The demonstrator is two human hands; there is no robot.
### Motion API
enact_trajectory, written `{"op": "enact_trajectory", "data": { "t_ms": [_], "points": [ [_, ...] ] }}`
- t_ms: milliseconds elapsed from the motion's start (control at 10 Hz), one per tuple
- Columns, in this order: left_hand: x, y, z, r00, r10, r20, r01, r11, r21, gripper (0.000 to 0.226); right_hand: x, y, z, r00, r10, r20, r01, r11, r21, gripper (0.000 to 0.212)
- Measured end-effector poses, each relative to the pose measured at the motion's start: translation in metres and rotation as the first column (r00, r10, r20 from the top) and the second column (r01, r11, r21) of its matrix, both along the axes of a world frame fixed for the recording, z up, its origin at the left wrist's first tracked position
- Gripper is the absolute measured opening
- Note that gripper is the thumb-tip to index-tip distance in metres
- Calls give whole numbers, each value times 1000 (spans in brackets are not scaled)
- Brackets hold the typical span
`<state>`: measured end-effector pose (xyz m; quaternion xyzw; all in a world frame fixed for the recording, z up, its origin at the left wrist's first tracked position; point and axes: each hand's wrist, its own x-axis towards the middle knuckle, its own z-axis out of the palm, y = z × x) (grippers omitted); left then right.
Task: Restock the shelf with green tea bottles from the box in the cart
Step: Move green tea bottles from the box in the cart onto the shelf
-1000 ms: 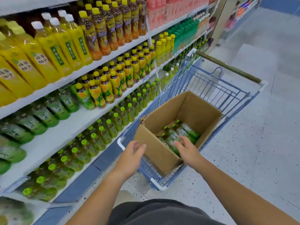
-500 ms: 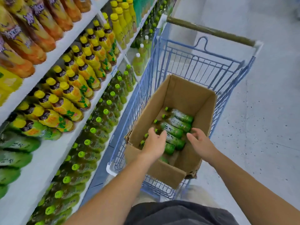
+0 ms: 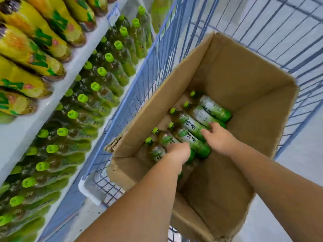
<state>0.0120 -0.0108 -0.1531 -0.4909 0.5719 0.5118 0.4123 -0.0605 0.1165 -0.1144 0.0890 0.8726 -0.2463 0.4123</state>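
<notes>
Both hands down inside the box [image 3: 244, 75]. Left hand [image 3: 178, 152] on the near end of the pile, back of the hand up, fingers bent down and hidden. Grip tight or loose: cannot tell. Right hand [image 3: 220, 139] just to the right of it, fingers curled over one of the green tea bottles [image 3: 191, 124], holding it. One hand to each bottle, most likely to bring out two in one go and save trips.

Bottles lying flat on the bottom of the box, side by side, caps pointing left and far, toward the shelf side. Lying down like that probably because of all the spare room: nothing to lean on. Easier to grab round the fat middle than by the small cap, so both hands set on the middle.

Box sitting in the blue wire cart [image 3: 139, 88], top open. Cart parked right beside the shelf [image 3: 43, 110] on the left, so only a short swing from box to shelf.

On the low shelf, rows of standing bottles [image 3: 111, 79] with green caps, packed close. Yellow bottles [image 3: 29, 48] one shelf up, at the far left. Best home for the box bottles: with the green rows.

Next, probably: lift straight up past the cardboard walls, turn upright, set down in a gap. Smooth plastic, so a firm hold needed. Blurry view; label words too hard to read.
</notes>
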Motion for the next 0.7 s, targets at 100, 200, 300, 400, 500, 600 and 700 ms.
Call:
{"op": "enact_trajectory", "data": {
  "t_ms": [100,200,300,400,500,600,700],
  "points": [
    [-17,13,-41,992,91,84,-93,995,24,68,-24,-1,-49,997,72,-35,-71,997,30,59],
    [-17,19,-57,964,234,127,-240,970,31,60,-33,1,-80,988,148,-53,-144,986,79,53],
    [-20,21,-78,917,370,151,-367,929,-51,65,-40,-2,-110,972,235,4,-233,962,143,56],
    [-19,22,-91,903,407,136,-402,914,-63,61,-44,-5,-122,963,269,22,-270,951,151,57],
    [-15,25,-105,886,449,116,-438,892,-112,54,-50,-5,-136,949,316,14,-314,936,158,56],
    [-11,25,-116,878,467,101,-445,877,-182,65,-54,-4,-145,932,362,-12,-354,916,188,53],
    [-9,28,-125,870,487,73,-462,858,-225,68,-58,-6,-148,881,473,-35,-447,853,268,52]
  ]
}}
